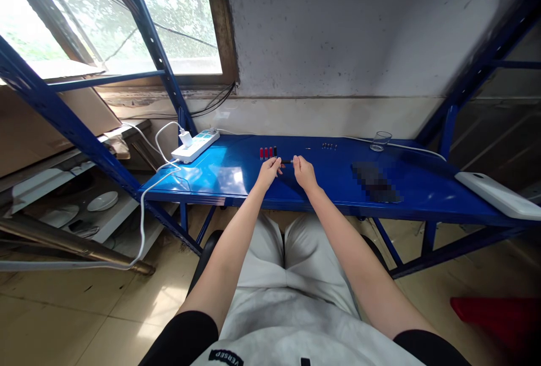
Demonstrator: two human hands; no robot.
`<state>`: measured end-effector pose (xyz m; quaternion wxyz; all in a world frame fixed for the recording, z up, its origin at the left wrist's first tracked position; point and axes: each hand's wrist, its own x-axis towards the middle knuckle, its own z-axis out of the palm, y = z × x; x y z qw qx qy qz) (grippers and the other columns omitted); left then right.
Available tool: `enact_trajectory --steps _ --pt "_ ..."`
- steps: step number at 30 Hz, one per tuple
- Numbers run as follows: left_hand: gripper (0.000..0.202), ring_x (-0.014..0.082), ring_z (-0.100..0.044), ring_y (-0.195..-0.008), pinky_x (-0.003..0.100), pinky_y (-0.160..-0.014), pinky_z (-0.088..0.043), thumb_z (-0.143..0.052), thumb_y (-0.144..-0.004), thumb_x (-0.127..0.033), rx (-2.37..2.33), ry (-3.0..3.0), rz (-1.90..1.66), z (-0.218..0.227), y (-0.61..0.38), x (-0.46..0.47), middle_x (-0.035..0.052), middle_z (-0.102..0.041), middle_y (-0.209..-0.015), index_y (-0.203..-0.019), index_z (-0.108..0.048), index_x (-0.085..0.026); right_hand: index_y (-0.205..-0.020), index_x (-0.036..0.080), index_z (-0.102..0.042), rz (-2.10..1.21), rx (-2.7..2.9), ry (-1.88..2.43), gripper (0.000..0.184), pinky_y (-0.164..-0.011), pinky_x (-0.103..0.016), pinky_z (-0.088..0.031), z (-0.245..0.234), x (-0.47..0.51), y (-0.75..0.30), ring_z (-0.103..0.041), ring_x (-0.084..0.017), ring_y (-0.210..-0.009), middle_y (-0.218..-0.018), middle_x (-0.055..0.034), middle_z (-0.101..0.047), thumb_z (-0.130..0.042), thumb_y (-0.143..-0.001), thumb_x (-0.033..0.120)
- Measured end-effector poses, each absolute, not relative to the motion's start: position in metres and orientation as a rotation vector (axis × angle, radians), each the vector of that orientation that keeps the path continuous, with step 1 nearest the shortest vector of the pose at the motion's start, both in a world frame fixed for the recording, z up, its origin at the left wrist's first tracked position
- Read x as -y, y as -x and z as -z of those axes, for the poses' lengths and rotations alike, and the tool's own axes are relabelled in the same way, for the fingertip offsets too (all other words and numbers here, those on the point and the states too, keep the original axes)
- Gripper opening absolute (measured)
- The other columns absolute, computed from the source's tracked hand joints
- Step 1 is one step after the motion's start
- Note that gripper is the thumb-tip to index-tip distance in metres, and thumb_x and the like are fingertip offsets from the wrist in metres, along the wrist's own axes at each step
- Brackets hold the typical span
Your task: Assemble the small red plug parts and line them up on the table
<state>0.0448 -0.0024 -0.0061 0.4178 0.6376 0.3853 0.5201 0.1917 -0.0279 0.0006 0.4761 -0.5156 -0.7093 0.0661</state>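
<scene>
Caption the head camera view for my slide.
Left hand and right hand hold a slim dark rod at a blue table, near small red pieces.

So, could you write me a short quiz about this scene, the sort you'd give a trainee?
1. What do the bare left hand and bare right hand hold between them?
2. True or false: the clear round cup is nearer the person's left side than their right.
3. Fill in: a white plug sits in the long white ____ on the glossy blue table.

Key: 1. A slim dark stick. 2. False; it is nearer the right. 3. Power strip.
</scene>
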Motion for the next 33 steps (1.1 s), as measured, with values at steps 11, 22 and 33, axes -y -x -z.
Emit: enact_trajectory --steps 11,22,33 --pt "0.024 0.0065 -0.054 -0.050 0.017 -0.044 -0.039 -0.056 -0.079 -0.036 -0.917 -1.623 -1.358 0.0012 -0.0447 0.0080 0.0022 -0.061 -0.073 -0.090 -0.054 -0.015 -0.080 0.023 -0.042 -0.315 1.671 1.270 0.037 -0.054 -0.025 -0.031 -0.0035 0.0325 -0.1923 -0.049 -0.015 -0.056 -0.068 -0.0012 -0.053 -0.021 -0.091 0.051" --pt "0.026 0.0072 -0.054 -0.051 0.018 -0.045 -0.040 -0.056 -0.078 -0.038 -0.917 -1.657 -1.368 -0.0004 -0.0442 0.0098 0.0031 -0.062 -0.075 -0.093 -0.057 -0.016 -0.066 0.023 -0.038 -0.260 1.709 1.249 0.045 -0.052 -0.026 -0.029 -0.0007 0.0275 -0.1935 -0.046 -0.015 -0.050 -0.057 -0.0007 -0.048 -0.018 -0.090 0.056" --pt "0.027 0.0072 -0.054 -0.051 0.018 -0.044 -0.039 -0.052 -0.080 -0.043 -0.921 -1.624 -1.346 0.0019 -0.0440 0.0081 0.0023 -0.062 -0.072 -0.082 -0.055 -0.016 -0.067 0.023 -0.038 -0.204 1.735 1.256 0.045 -0.051 -0.026 -0.028 0.0000 0.0281 -0.1927 -0.045 -0.015 -0.050 -0.056 -0.0011 -0.046 -0.017 -0.090 0.055"
